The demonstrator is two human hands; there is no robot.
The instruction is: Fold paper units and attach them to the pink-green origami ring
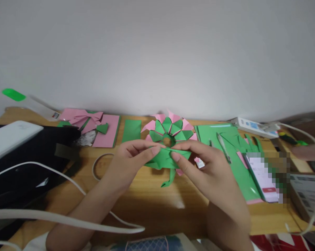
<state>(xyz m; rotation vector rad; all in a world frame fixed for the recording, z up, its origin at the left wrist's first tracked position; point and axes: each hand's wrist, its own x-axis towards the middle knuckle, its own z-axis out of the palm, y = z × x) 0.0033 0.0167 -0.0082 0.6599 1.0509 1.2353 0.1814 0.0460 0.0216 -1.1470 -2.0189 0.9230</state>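
Between my two hands is a folded piece of green paper [162, 161], held up over the middle of the wooden table. My left hand [135, 155] pinches its left part with thumb and fingers. On the right side, my right hand [196, 158] grips it the same way, thumb in front. Just behind stands a ring of pink and green folded paper pieces [167, 126], its near part hidden by my hands and the paper. Below the held paper, a curved green paper strip [168, 179] with a hooked end shows above the tabletop.
Pink and green paper [111, 130] lies at the back left, near a small green sheet [132, 130]. Green sheets [225, 139] with a pen [223, 146] and a phone [263, 177] are at right. A power strip [254, 127] is behind. White cables [68, 220] cross the left foreground.
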